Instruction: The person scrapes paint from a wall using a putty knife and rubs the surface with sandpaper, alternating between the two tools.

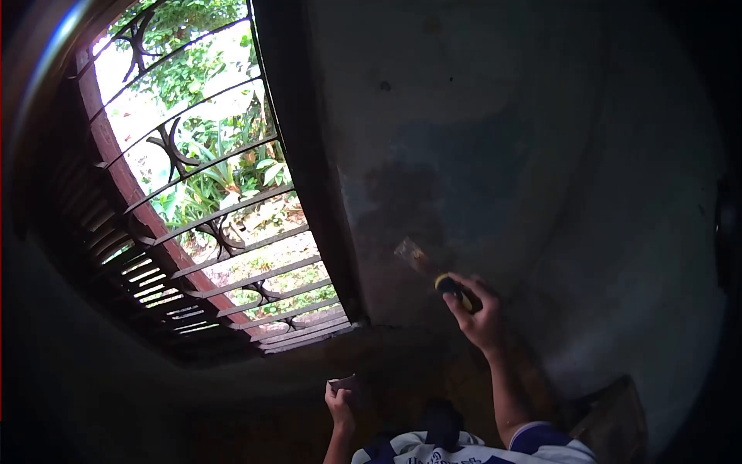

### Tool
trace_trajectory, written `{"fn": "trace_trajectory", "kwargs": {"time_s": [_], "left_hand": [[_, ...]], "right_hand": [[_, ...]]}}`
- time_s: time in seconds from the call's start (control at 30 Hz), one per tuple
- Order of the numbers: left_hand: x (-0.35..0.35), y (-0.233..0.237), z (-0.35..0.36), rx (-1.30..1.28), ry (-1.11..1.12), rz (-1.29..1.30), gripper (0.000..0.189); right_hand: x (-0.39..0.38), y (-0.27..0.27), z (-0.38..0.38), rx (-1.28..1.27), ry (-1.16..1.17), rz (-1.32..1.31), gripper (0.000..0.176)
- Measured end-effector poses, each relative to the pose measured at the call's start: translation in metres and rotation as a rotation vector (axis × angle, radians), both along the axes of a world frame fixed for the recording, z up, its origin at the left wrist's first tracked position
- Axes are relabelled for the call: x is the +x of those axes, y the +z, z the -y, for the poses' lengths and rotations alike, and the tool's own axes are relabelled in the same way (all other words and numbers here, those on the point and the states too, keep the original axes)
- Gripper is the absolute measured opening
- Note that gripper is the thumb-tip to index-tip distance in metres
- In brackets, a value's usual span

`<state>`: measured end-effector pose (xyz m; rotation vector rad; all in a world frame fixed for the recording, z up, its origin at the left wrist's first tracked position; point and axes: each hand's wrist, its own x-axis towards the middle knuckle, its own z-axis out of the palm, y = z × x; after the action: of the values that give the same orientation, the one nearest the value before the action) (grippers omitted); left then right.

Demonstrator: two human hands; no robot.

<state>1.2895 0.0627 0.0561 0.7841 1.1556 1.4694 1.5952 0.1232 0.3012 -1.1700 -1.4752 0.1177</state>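
Observation:
My right hand is closed round the black-and-yellow handle of a scraper, its flat metal blade pointing up and left. The blade's end overlaps the wall just below a darker, damp-looking patch. Lower down, my left hand pinches a small flat greyish piece between thumb and fingers; what it is made of does not show. That hand is below the window's bottom corner, apart from the wall patch.
A window with metal bars fills the left, with bright plants outside. Its dark frame borders the wall. Louvred shutter slats stand on its left side. At the lower right is a brownish chair-like object in shadow.

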Motion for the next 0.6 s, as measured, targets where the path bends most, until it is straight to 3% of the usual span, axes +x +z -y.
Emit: {"fn": "trace_trajectory", "kwargs": {"time_s": [0.07, 0.17, 0.27, 0.33, 0.47, 0.6], "left_hand": [[0.004, 0.013, -0.005, 0.122, 0.008, 0.043, 0.026], [0.005, 0.045, -0.014, 0.028, -0.151, 0.060, 0.034], [0.020, 0.072, -0.035, 0.184, -0.184, -0.168, 0.041], [0.039, 0.117, -0.045, 0.209, -0.301, -0.173, 0.027], [0.079, 0.154, -0.088, 0.375, -0.394, -0.037, 0.010], [0.119, 0.198, -0.134, 0.430, -0.346, -0.080, 0.016]], "right_hand": [[0.006, 0.014, -0.023, 0.036, 0.044, 0.042, 0.029], [0.013, 0.036, -0.056, 0.135, 0.064, 0.129, 0.028], [0.020, 0.048, -0.080, 0.125, 0.095, 0.131, 0.028], [0.024, 0.054, -0.090, 0.107, 0.096, 0.137, 0.027], [0.033, 0.060, -0.108, 0.112, 0.115, 0.165, 0.027], [0.045, 0.063, -0.122, 0.143, 0.152, 0.213, 0.028]]}}
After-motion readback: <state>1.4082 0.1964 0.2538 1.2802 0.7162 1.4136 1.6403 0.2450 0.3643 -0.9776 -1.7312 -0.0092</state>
